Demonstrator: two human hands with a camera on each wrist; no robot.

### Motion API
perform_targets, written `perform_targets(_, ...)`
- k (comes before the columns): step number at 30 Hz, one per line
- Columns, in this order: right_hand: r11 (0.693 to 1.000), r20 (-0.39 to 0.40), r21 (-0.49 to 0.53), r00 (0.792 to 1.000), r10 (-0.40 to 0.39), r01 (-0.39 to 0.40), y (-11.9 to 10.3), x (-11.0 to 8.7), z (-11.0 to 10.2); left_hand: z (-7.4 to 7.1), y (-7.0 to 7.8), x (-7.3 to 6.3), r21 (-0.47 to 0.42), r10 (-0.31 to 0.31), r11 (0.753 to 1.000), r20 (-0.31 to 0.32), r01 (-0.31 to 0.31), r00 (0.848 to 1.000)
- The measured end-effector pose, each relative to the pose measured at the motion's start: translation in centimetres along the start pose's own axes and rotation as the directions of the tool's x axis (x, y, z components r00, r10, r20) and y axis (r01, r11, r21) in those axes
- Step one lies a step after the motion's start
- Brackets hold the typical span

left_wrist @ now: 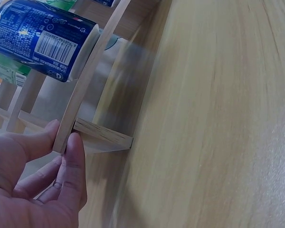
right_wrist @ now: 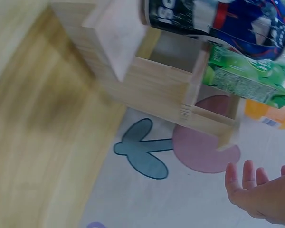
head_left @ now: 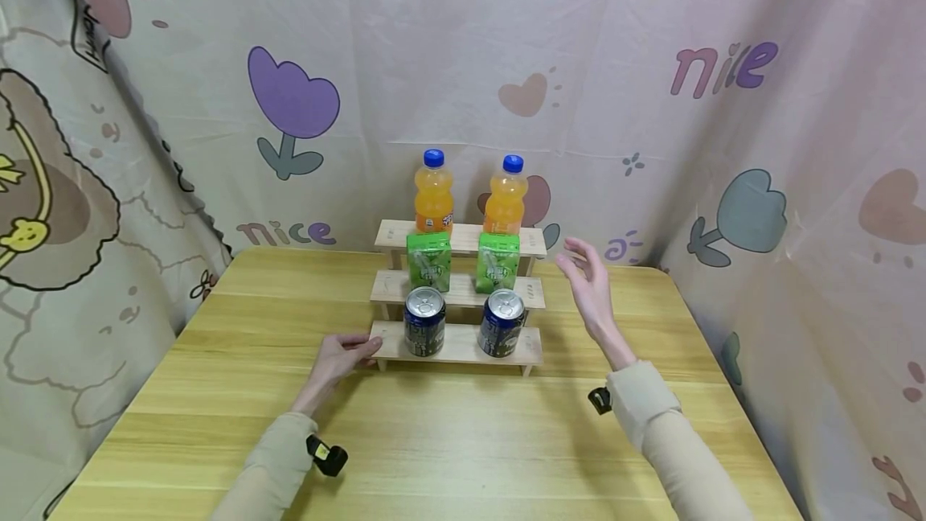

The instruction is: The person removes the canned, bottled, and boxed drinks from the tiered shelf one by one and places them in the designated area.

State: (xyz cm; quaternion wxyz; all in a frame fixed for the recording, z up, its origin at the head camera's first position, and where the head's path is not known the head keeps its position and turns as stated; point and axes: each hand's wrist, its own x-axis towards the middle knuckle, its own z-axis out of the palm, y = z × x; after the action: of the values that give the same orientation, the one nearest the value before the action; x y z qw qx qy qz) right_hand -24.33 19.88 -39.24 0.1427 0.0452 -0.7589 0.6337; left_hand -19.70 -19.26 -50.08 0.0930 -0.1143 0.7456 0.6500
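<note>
A wooden three-step display rack [head_left: 456, 354] stands on the table. Two orange drink bottles with blue caps, the left bottle [head_left: 434, 191] and the right bottle [head_left: 506, 195], stand on its top step. Two green drink cartons, a left carton [head_left: 429, 262] and a right carton [head_left: 497, 263], occupy the middle step. On the lowest step are a left dark blue can [head_left: 424, 322] and a right can [head_left: 502, 324]. My left hand [head_left: 346, 358] pinches the lowest step's left end between thumb and fingers. Holding nothing, my right hand [head_left: 589, 288] hovers right of the rack, its fingers loosely bent.
The wooden tabletop [head_left: 463, 449] reaches out around the rack. Behind it hangs a printed curtain [head_left: 434, 38], which also runs along both sides. A black wrist device [head_left: 327, 455] is on the left sleeve, another device [head_left: 600, 400] on the right.
</note>
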Motion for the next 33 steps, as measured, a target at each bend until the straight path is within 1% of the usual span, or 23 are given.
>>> perform_targets(5,0.999,0.016,0.014,0.999,-0.035,0.035,-1.1,1.1,0.2,0.0,0.0,0.1,-0.005,-0.001,1.000,-0.002,0.001,1.000)
perform_targets(10,0.999,0.041,0.010,0.998,-0.048,0.047,-2.3,2.2,0.4,0.1,0.0,0.1,-0.010,0.003,1.000,-0.007,-0.003,1.000)
perform_targets(12,0.999,0.059,0.008,0.997,-0.053,0.052,-2.7,2.6,0.4,0.1,0.1,0.1,-0.005,0.014,1.000,-0.001,-0.014,1.000)
perform_targets(18,0.997,0.096,0.014,0.992,-0.083,0.082,-3.9,4.1,0.6,0.1,0.0,0.1,0.013,0.017,1.000,-0.011,-0.017,1.000)
perform_targets(22,0.996,0.098,0.017,0.991,-0.086,0.085,-4.6,4.9,0.8,0.0,0.0,0.2,0.008,0.025,1.000,-0.007,-0.025,1.000)
perform_targets(33,0.998,0.160,0.019,0.985,-0.067,0.065,-6.4,6.9,1.6,0.1,-0.1,0.2,-0.009,0.026,1.000,-0.005,-0.026,1.000)
